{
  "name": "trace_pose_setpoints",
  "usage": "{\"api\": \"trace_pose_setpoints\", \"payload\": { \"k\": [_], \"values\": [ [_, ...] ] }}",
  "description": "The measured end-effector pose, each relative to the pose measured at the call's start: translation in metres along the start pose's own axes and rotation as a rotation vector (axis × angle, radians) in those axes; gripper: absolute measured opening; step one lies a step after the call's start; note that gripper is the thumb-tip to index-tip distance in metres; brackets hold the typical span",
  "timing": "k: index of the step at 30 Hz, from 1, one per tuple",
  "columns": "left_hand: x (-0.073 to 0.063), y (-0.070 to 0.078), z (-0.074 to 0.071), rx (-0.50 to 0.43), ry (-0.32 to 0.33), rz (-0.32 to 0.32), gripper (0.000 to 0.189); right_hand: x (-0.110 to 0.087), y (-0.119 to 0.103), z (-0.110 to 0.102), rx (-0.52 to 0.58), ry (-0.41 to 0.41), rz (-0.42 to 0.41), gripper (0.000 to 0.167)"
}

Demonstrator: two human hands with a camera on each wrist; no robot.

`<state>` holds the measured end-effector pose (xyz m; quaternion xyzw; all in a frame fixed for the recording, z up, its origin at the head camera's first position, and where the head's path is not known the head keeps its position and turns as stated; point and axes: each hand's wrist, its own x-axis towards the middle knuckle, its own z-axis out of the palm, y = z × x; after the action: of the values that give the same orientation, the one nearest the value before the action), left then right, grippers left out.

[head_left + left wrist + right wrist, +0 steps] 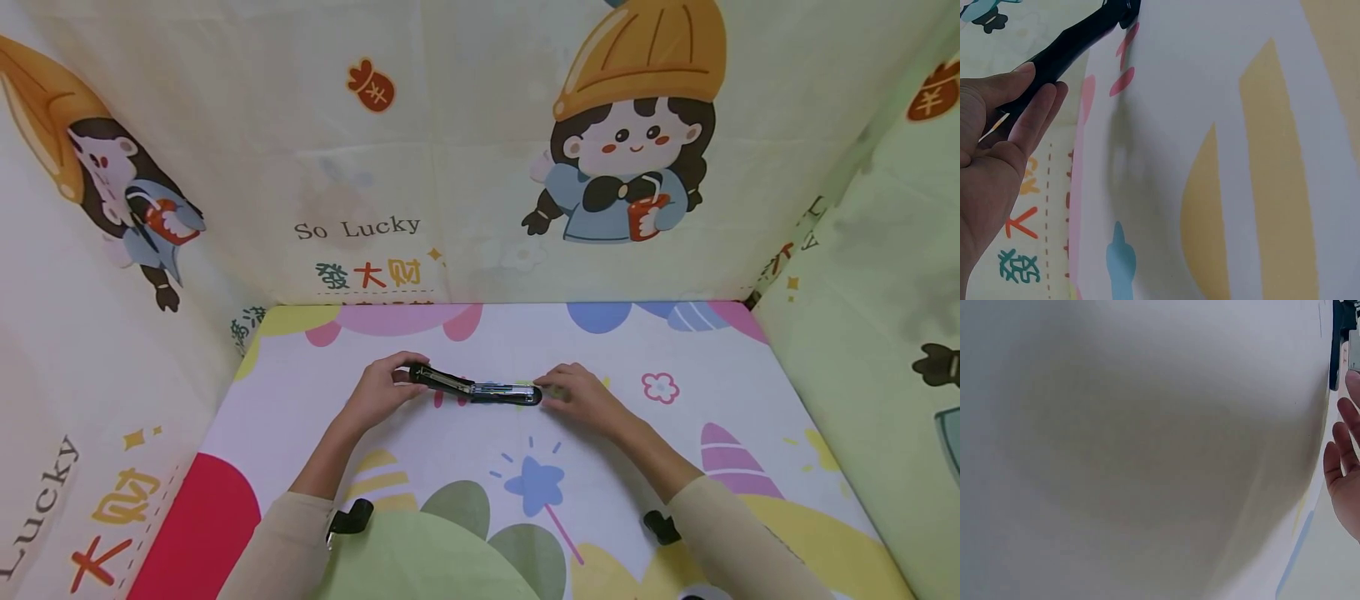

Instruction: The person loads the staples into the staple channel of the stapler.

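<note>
A black stapler (502, 393), swung wide so its metal staple channel shows, spans the space between both hands above the table. Its left arm tilts upward into my left hand (378, 392), which pinches that end between thumb and fingers. In the left wrist view, the thumb lies over the black handle of the stapler (1079, 47) with fingers beneath. My right hand (585, 398) is at the other end, fingertips touching or nearly touching it. The right wrist view has only part of the stapler (1335, 350) at its edge, beside loosely extended fingers (1349, 409).
The tabletop (450, 442) wears a cloth printed with colourful shapes. Cartoon-printed fabric walls (465, 167) enclose it at the back and both sides. Black wrist-worn pieces (352, 517) stick out beside the sleeves (285, 542).
</note>
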<state>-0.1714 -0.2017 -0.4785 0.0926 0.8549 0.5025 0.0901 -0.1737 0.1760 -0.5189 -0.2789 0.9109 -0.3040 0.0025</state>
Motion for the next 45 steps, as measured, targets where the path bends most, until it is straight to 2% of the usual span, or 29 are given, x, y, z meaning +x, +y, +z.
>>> {"api": "trace_pose_setpoints", "payload": {
  "k": [5, 13, 28, 45],
  "values": [
    [0.0, -0.001, 0.0, -0.008, 0.002, -0.009, 0.044, 0.0, 0.003, 0.002, 0.007, 0.009, 0.015, 0.033],
    [-0.001, 0.002, 0.001, -0.006, 0.007, -0.005, 0.043, 0.005, 0.001, 0.007, 0.023, -0.022, 0.069, 0.033],
    [-0.001, 0.002, 0.001, -0.003, 0.017, 0.012, 0.044, 0.009, -0.002, 0.013, -0.034, -0.037, 0.096, 0.03],
    [-0.001, 0.009, 0.001, -0.008, 0.019, 0.019, 0.048, 0.01, -0.002, 0.011, -0.001, -0.044, 0.102, 0.027]
  ]
}}
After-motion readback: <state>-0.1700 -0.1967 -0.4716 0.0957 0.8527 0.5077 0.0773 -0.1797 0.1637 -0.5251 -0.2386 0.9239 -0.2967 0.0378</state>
